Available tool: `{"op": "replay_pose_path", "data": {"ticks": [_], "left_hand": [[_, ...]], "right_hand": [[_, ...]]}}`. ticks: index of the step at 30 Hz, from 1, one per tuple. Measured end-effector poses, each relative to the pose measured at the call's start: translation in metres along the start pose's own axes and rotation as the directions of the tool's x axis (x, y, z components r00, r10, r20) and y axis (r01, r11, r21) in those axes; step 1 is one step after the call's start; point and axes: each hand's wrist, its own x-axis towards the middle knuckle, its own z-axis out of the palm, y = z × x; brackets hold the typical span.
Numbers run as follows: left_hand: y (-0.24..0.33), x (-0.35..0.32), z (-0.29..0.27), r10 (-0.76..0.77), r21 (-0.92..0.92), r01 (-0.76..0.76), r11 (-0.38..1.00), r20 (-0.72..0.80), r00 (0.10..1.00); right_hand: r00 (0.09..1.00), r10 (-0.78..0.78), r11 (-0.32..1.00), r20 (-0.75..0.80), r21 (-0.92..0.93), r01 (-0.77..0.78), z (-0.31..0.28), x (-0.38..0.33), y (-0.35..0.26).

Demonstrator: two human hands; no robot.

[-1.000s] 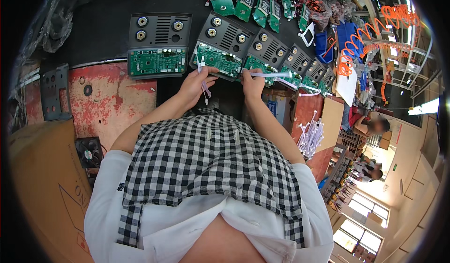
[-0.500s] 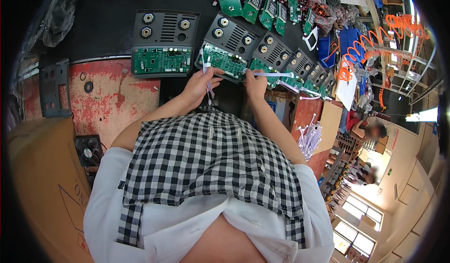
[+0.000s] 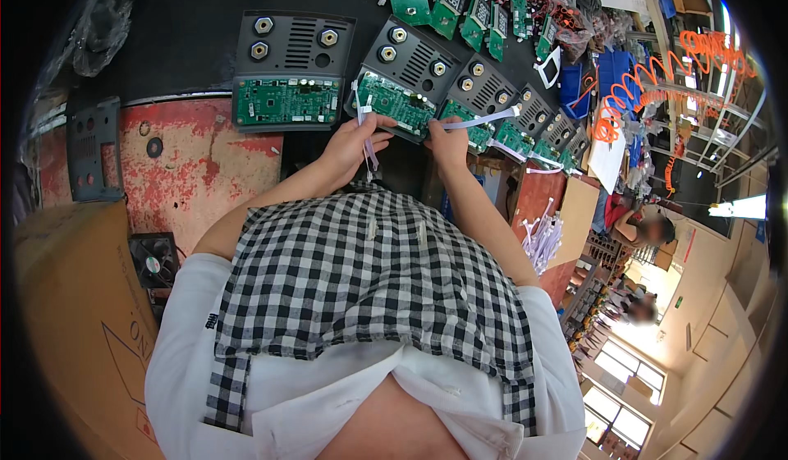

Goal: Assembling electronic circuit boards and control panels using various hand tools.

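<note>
My left hand [image 3: 353, 144] is closed on white flat ribbon cables [image 3: 370, 158] at the near left edge of a green circuit board [image 3: 396, 109]. The cables' connector ends stick up over the board, and their tails hang below my fingers. At the board's near right corner, my right hand [image 3: 446, 143] pinches another white ribbon cable [image 3: 484, 120], which stretches right over the neighbouring unit. The board sits in a dark grey metal panel [image 3: 414, 58] with slots and brass fittings. Whether either cable is plugged in, I cannot tell.
Left of it lies a similar panel [image 3: 287, 45] with its own board [image 3: 287, 101]. More panels [image 3: 478, 82] with boards and cables run to the right. Display boards [image 3: 450, 4] lie behind. A cable bundle [image 3: 542, 241] sits right, a cardboard box [image 3: 74, 279] left, a fan [image 3: 153, 260] beside it.
The ribbon cable at my right hand now tilts further upward at its free end. The cable ends above my left hand reach higher over the board. Both hands stay in nearly the same place.
</note>
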Motion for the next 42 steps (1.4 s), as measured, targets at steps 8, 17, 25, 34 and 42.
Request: {"op": "replay_pose_path", "data": {"ticks": [8,17,25,34,42], "left_hand": [[-0.001,0.002,-0.003,-0.006,-0.066,0.007,0.998,0.014,1.000],[0.003,0.003,-0.003,-0.061,0.172,0.057,0.983,0.022,0.998],[0.005,-0.021,-0.001,-0.146,0.379,0.084,0.921,0.137,0.980],[0.018,-0.033,-0.005,-0.202,0.466,0.079,0.881,0.222,0.954],[0.009,-0.053,-0.028,-0.022,0.228,0.005,0.974,0.071,0.997]], "right_hand": [[0.959,0.230,0.830,0.162,0.482,-0.281,0.000,-0.004,-0.012],[0.977,0.191,0.823,0.099,0.526,-0.214,0.001,-0.010,-0.004],[0.866,-0.136,0.900,0.482,0.426,-0.096,-0.016,-0.069,-0.032],[0.515,-0.704,0.590,0.489,0.001,0.807,-0.019,-0.069,-0.078],[0.401,-0.781,0.339,0.479,-0.214,0.916,-0.016,-0.059,-0.068]]}}
